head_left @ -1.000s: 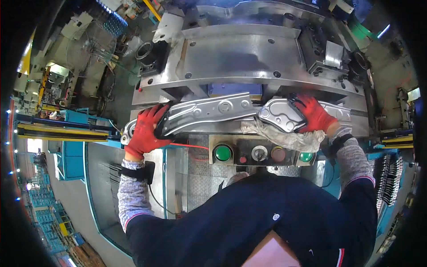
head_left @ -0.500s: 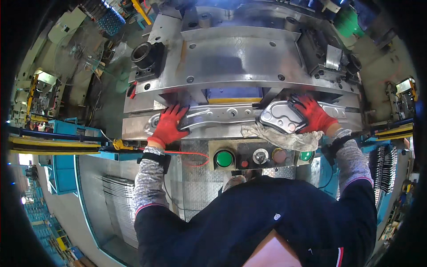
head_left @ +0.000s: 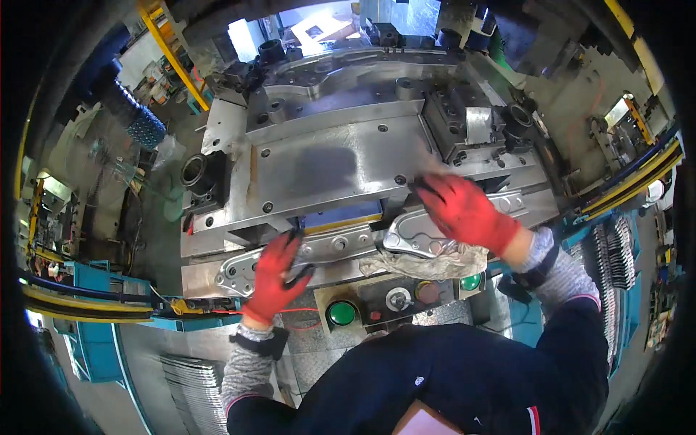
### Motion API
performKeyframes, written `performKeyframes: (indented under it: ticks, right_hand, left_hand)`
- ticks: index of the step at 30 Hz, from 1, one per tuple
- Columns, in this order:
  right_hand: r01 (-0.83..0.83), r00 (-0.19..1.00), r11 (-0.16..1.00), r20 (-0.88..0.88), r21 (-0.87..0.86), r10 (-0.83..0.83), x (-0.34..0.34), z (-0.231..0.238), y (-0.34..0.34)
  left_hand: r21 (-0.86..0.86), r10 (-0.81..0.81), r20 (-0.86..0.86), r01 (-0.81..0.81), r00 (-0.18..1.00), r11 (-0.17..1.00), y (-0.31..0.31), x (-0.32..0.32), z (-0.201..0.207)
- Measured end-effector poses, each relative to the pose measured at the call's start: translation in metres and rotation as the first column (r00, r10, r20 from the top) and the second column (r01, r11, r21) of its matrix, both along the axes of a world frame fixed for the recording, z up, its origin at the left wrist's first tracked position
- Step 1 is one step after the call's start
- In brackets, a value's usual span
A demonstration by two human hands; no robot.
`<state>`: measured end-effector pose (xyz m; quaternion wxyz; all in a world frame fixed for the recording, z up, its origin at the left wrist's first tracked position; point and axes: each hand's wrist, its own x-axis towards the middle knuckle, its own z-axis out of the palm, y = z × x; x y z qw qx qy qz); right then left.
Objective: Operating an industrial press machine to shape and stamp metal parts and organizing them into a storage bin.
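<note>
My left hand (head_left: pixel 274 281), in a red glove with dark fingertips, is over the left end of a long stamped metal part (head_left: pixel 339 244). Its fingers are spread and grip nothing; whether they touch the metal I cannot tell. Above a second stamped metal part (head_left: pixel 415 233) to the right is my right hand (head_left: pixel 464 210), also red-gloved, slightly blurred, with fingers stretched out and holding nothing. Both parts lie along the front ledge of a large steel die (head_left: pixel 330 163). A crumpled grey-white rag (head_left: pixel 435 262) lies below the right part.
Close to my body is a control box (head_left: pixel 391 301) with a green button (head_left: pixel 341 313) at left and another green button (head_left: pixel 471 281) at right. Stacked metal parts (head_left: pixel 192 384) sit low at left; more hanging parts (head_left: pixel 616 250) are at right. A guide bushing (head_left: pixel 194 172) stands on the die.
The view has tilted upward and turned, showing more of the die's far side. My right hand has come up off the right part toward the die. My left hand stays near the left end.
</note>
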<state>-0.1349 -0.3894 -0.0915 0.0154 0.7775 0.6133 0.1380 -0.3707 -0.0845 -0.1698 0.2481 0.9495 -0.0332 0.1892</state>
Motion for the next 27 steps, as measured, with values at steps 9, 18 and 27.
performKeyframes:
  ticks: [9, 18, 27]
  right_hand:
    - [0.389, 0.921, 0.871, 0.131, -0.301, -0.366, 0.039, 0.019, 0.091]
    - [0.005, 0.998, 0.984, 0.064, 0.177, -0.016, 0.010, -0.008, 0.009]
    - [-0.207, 0.978, 0.964, 0.068, 0.169, 0.199, 0.045, -0.008, 0.007]
  left_hand:
    - [-0.149, -0.243, 0.185, 0.271, 0.952, 0.951, -0.055, 0.090, 0.052]
    - [0.024, -0.231, 0.170, 0.230, 0.958, 0.973, -0.060, 0.152, 0.062]
    - [0.042, -0.165, 0.173, 0.160, 0.971, 0.986, -0.044, 0.147, 0.058]
